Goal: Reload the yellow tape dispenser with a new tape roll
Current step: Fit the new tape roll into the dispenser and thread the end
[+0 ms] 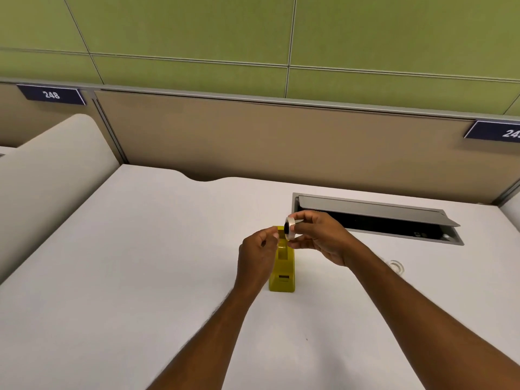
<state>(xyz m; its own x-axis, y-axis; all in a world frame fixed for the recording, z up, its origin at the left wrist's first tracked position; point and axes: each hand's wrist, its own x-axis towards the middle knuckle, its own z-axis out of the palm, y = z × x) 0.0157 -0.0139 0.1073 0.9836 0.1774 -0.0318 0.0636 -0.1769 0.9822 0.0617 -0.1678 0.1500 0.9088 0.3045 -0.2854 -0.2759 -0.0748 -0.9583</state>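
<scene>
The yellow tape dispenser (282, 274) stands on the white desk (140, 263), its long side running away from me. Just above its far end my right hand (320, 239) holds a white tape roll (289, 228) with a dark core, pinched between thumb and fingers. My left hand (257, 256) is to the left of the roll, its fingertips pinched together close to the roll's edge, seemingly on the loose tape end, which I cannot make out. The left hand hides part of the dispenser's left side.
An open grey cable hatch (377, 218) is set into the desk behind my right hand. A clear, empty-looking tape ring (395, 266) lies on the desk right of my right forearm. A beige partition (281, 142) closes the desk's far edge.
</scene>
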